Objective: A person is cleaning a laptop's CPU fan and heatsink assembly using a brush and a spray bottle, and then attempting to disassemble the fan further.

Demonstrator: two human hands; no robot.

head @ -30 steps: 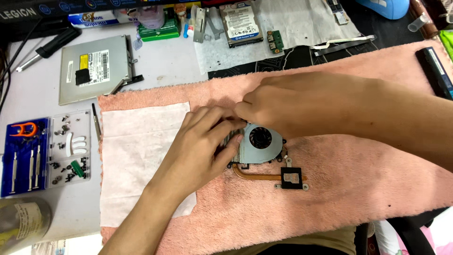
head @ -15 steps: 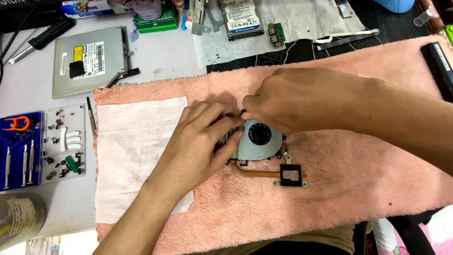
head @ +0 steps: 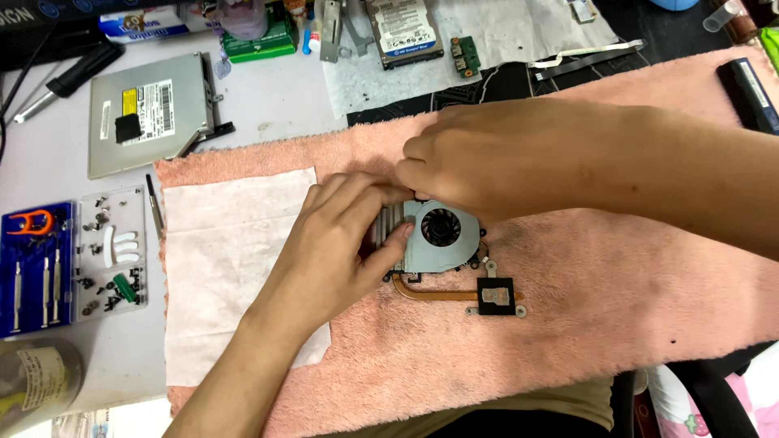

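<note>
Both hands are down on a small laptop cooling fan (head: 438, 235) that lies near the middle of a pink towel (head: 617, 324) spread over the table (head: 268, 105). The left hand (head: 341, 243) comes in from below, its fingers curled around the fan's left edge, where the metal fins show, thumb pressed against the grey housing. The right hand (head: 495, 158) reaches across from the right and covers the fan's top edge; its fingers are bent down onto the housing, though from here I cannot tell whether they pinch anything. A copper heat pipe (head: 430, 292) curves out below the fan to a small dark square plate (head: 495, 296), both resting on the towel. Just left of the hands a white paper sheet (head: 219, 259) lies flat on the towel. Further left, on the bare table, sit a clear tray of tiny screws (head: 109, 251) and a blue screwdriver case (head: 32, 268), and above them a grey optical drive (head: 150, 109).
</note>
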